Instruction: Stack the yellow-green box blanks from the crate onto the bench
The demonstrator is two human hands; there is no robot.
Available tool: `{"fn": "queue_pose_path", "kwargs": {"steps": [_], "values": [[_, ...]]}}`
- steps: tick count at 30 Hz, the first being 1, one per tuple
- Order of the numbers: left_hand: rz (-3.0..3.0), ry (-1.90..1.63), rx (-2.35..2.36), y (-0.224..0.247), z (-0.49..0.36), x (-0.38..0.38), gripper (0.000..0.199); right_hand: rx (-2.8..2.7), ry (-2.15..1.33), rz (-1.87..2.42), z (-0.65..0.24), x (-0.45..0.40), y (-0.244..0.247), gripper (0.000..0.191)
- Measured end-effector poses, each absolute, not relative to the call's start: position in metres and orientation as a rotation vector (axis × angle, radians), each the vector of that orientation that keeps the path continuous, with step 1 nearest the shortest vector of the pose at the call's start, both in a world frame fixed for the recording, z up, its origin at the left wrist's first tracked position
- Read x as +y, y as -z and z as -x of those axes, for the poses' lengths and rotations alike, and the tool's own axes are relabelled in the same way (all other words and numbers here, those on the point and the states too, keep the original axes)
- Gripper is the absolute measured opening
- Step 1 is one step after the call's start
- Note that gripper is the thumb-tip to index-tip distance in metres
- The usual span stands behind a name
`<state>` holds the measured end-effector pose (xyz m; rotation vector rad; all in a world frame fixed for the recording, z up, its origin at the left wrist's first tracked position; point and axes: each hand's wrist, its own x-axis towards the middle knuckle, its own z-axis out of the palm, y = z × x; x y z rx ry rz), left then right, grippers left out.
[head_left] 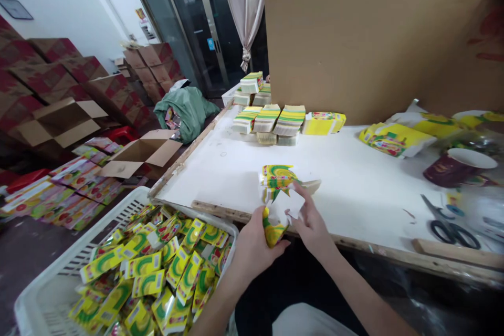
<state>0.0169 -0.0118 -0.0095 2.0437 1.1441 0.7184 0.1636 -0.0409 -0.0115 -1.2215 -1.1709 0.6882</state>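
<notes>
Red-and-brown cartons [47, 76], stacked at the far left. Fruit-printed boxes [84, 184], piled nearer, beside an open carton [144, 155]. Green sack [192, 110], one, open, on the floor beyond that carton. White basket [47, 286], slotted, near left, just beside the table [220, 173]; contents, many small yellow packets [145, 257], lying in a heap. Striped card stacks [265, 118], several, at the table's far left, with a flat yellow bundle [321, 123] to their right.

Left hand [255, 247]: closed round a yellow pouch [273, 233], fingers and thumb on its sides, at the table's near edge. Right hand [313, 223]: thumb and fingers closed on white paper [289, 205] at the pouch's upper end; whether the paper is inside it cannot be told. Printed pile [277, 176], yellow and green, just beyond both hands.

Cardboard panel [354, 37], large, upright behind the table. Yellow packs [401, 139], far right. Maroon cup [443, 168], nearer. Scissors [452, 228], black-handled, near right, beside a wooden strip [457, 252].
</notes>
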Motion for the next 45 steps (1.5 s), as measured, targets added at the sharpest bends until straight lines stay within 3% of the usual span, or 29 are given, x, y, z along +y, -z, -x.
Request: {"fn": "queue_pose_path", "kwargs": {"steps": [3,5,9,12,15,19,24,33,41,43,45], "values": [[-2.158,-0.71,1.064,0.011,-0.02,-0.017,0.066,-1.0,-1.265,1.089,-0.155,-0.038,0.016,0.042],[-2.214,-0.718,1.016,0.009,-0.021,-0.018,0.066,-0.892,-1.387,1.033,-0.15,-0.037,0.017,0.04],[-2.259,-0.661,1.02,0.008,-0.019,-0.017,0.053,-0.902,-1.295,1.049,-0.147,-0.037,0.019,0.053],[-2.175,-0.617,1.032,0.012,-0.017,-0.013,0.055,-1.27,-1.111,1.047,-0.15,-0.041,0.022,0.062],[-2.095,-0.733,1.031,0.017,-0.018,-0.009,0.068,-1.682,-0.839,1.063,-0.156,-0.044,0.026,0.053],[-2.051,-0.849,1.173,0.016,-0.018,-0.008,0.058,-1.687,-0.622,1.177,-0.165,-0.041,0.03,0.036],[-2.204,-0.805,1.274,0.01,-0.011,-0.009,0.045,-1.77,-0.628,1.19,-0.168,-0.041,0.032,0.035],[-2.387,-0.635,1.164,-0.001,-0.009,0.0,0.051,-2.039,-0.778,1.157,-0.192,-0.037,-0.002,0.034],[-2.401,-0.612,1.286,-0.001,0.005,-0.001,0.049,-1.835,-0.751,1.191,-0.172,-0.033,0.011,0.057],[-2.407,-0.58,1.409,-0.002,0.031,0.005,0.047,-1.748,-0.653,1.273,-0.181,-0.022,0.013,0.057],[-2.474,-0.473,1.595,-0.002,0.061,0.012,0.051,-1.654,-0.427,1.482,-0.199,-0.004,0.011,0.046]]}}
